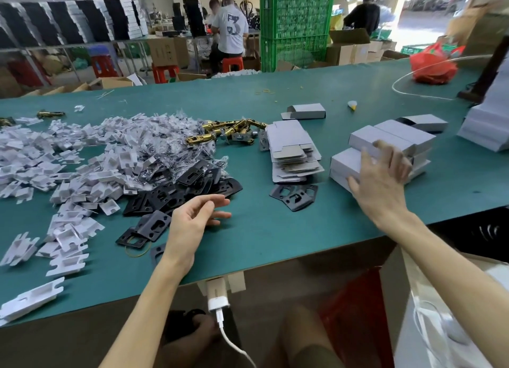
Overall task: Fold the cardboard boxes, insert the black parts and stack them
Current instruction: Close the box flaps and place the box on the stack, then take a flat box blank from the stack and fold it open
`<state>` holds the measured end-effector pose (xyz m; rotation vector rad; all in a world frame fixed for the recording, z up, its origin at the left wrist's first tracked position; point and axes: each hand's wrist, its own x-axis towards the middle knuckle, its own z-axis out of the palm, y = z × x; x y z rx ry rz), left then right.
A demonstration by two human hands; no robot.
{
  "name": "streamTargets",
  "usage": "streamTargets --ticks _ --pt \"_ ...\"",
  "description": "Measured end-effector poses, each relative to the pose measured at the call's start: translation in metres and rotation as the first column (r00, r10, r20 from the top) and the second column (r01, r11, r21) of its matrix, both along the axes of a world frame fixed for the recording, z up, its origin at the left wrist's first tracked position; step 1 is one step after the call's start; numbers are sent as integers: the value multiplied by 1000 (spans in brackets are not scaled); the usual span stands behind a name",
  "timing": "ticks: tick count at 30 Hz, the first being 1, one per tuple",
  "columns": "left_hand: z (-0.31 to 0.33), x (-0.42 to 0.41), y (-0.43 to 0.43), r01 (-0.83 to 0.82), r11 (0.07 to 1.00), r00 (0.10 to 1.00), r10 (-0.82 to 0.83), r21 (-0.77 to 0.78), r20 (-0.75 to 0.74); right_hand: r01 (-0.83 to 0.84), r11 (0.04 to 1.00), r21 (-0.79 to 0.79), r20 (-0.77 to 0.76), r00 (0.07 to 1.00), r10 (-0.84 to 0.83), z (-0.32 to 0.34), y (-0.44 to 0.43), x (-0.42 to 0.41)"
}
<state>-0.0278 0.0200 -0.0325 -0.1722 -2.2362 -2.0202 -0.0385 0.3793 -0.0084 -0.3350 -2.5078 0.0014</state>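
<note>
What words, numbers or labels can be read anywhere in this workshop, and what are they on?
"3": large dark numeral on the back of a seated person's white T-shirt.
Smaller print above that numeral: too blurred to read.
Marks on the brown carton beside that person: too blurred to read.
Folded boxes and black parts on the table: no print visible.

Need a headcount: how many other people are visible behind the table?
3. One person in white sits left of the green crates; a second person, partly hidden, beside the first; a third person, in black, right of the crates. More may be hidden.
</note>
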Motion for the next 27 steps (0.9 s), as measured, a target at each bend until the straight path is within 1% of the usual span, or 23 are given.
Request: streamTargets --ticks 1,2,4,6,8,10,12,14,16,18,20,22,24,26,27 --pt "0 0 0 0 1000 1000 0 -1 0 -36 999 37 26 999 35 0 -2 -1" --pt "0 0 -1 1 1000 1000 -1 1 3 -63 996 59 83 995 58 2 -3 -2" --pt "-1 0 -1 3 1000 1000 -3 9 6 -62 996 71 197 979 47 4 -4 -5" --pt "-1 0 0 1 1000 1000 -1 7 3 -33 995 93 226 974 11 7 -6 -7" --pt "-2 -1 0 -3 1000 1000 3 0 4 -56 992 110 213 977 31 13 -13 -12" --pt "-3 -2 0 -3 1000 1000 3 -6 5 -154 984 93 199 971 133 20 -25 -21" --pt "-3 -2 1 -8 1000 1000 8 -1 12 -275 961 39 204 943 262 28 -41 -35" --pt "-2 -2 1 -15 1000 1000 15 8 19 -354 934 -34 261 899 351 36 -60 -53" --pt "-2 -1 0 -20 1000 1000 20 8 22 -367 929 -56 352 863 362 39 -77 -70" --pt "-2 -2 0 -24 1000 999 24 15 25 -359 933 -38 416 843 341 39 -88 -83" --pt "-3 -2 0 -26 999 999 25 30 28 -355 935 2 418 850 322 40 -93 -88" --pt "-4 -3 0 -23 999 999 23 40 24 -360 928 92 372 877 303 41 -96 -85" --pt "-5 -4 0 -18 999 1000 17 35 19 -386 907 168 377 876 303 42 -97 -80" --pt "-7 -6 0 -7 1000 1000 7 29 20 -383 906 180 370 880 299 44 -98 -71" --pt "-8 -6 0 -4 1000 1000 3 30 20 -375 913 160 335 891 307 45 -98 -67"
